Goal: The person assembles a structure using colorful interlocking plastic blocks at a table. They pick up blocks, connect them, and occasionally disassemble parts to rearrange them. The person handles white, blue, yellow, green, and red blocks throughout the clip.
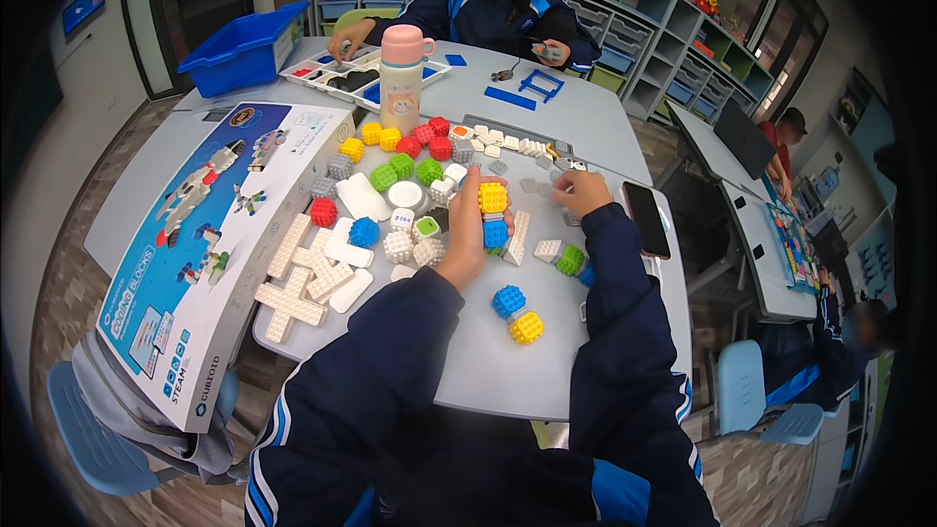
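The left hand (467,224) is closed around a short upright stack of knobbly cube blocks (493,216), a yellow cube on top and a blue one under it, held just above the grey table (488,361) near its middle. Each cube is rounded at the corners and covered with small studs on every face that shows. The right hand (582,191) lies a little to the right and farther off, fingers curled down among small white pieces (535,183); whether it grips one cannot be told. Near the person, on bare table, sits a loose pair (517,314) of the same kind, blue touching yellow. A green cube (571,260) lies just beside the right sleeve. To the left lie flat white cross-shaped plates (298,283) and a big printed box (210,244). Farther off is a scatter of red, yellow, green and grey cubes (410,151), then a pink bottle (402,73). A dark phone (646,219) rests at the right edge. Across the table another person's hands (347,39) reach into a white sorting tray (332,73).
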A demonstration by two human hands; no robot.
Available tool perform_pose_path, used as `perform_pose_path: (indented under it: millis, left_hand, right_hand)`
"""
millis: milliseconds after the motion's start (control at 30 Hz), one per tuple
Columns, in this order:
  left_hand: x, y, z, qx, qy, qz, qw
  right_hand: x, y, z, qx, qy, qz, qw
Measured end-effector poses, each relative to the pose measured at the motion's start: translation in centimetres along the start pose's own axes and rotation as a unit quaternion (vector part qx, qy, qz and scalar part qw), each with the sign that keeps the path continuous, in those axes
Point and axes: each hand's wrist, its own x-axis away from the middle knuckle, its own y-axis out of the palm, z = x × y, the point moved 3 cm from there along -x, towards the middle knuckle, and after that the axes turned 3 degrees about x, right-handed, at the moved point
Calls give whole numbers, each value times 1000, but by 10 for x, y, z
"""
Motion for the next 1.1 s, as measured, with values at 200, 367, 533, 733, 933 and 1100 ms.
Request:
perform_pose_path:
  millis: [200,367,533,733,933,1100]
  left_hand:
    - [0,-2,1,36,24,18,999]
    - [-3,-5,5,41,31,14,999]
    - [-2,-5,3,41,33,24,998]
    - [-2,-3,3,15,24,26,999]
    - [-1,-2,-1,1,20,19,1000]
    - [0,-1,0,-17,27,4,999]
  right_hand:
    - [-43,28,-54,-54,-225,-1,973]
    - [-70,53,-55,9,-265,-49,963]
    - [-61,43,-19,38,-247,-117,961]
    - [-35,4,8,18,-208,-76,975]
    - [-1,7,10,22,-205,-127,970]
    - [-15,29,23,59,-189,-86,976]
